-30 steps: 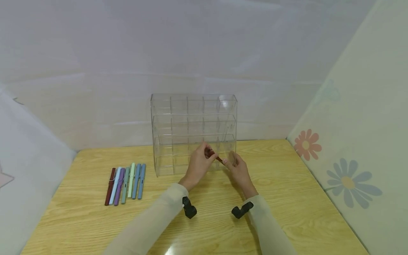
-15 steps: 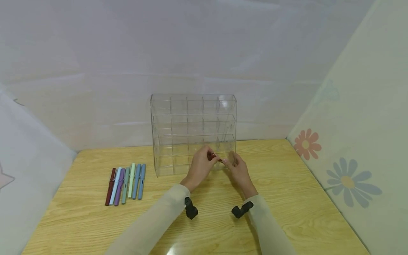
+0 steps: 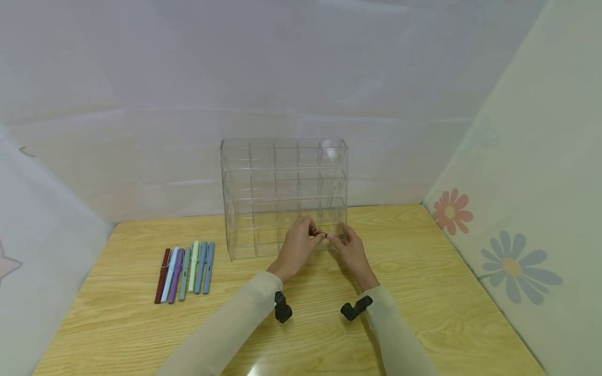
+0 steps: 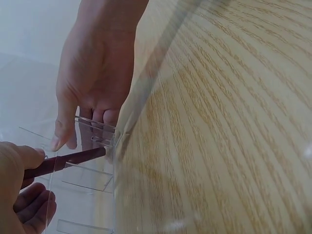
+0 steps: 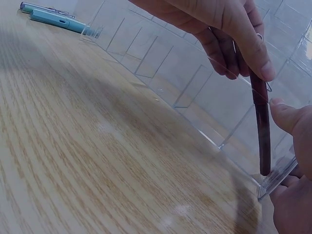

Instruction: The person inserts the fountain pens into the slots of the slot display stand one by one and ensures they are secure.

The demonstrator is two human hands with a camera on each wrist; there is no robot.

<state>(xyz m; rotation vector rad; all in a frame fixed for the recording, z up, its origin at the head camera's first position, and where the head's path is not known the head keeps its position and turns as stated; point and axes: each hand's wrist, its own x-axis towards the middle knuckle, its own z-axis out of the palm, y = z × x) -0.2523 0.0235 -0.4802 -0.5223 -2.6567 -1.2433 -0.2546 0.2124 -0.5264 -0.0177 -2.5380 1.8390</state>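
Pale sheeting (image 3: 188, 78) fills the top of the head view, with printed flowers (image 3: 511, 266) over at the right. Below it a wood-grain table (image 3: 470, 313) takes up most of the lower half. A clear tiered rack (image 3: 287, 184) stands upright on it, right around the middle of the frame, split into five compartments across. Two light sleeves (image 3: 230, 329) come up from the bottom edge towards it. At centre left, seven pens (image 3: 185, 274) lie side by side in a row, in dark red, blues, purple and greens.

The left hand (image 3: 296, 248), just below centre, has thumb and fingers closed in a pinch on the upper part of another, dark red pen (image 5: 262, 131). The right hand (image 3: 352, 256) is partly closed about the rack's lower right corner, thumb at the front beside the pen, fingers outside the side wall. That pen slants, clip towards the pinch, its lower end seemingly inside the rightmost bottom compartment, near the corner.
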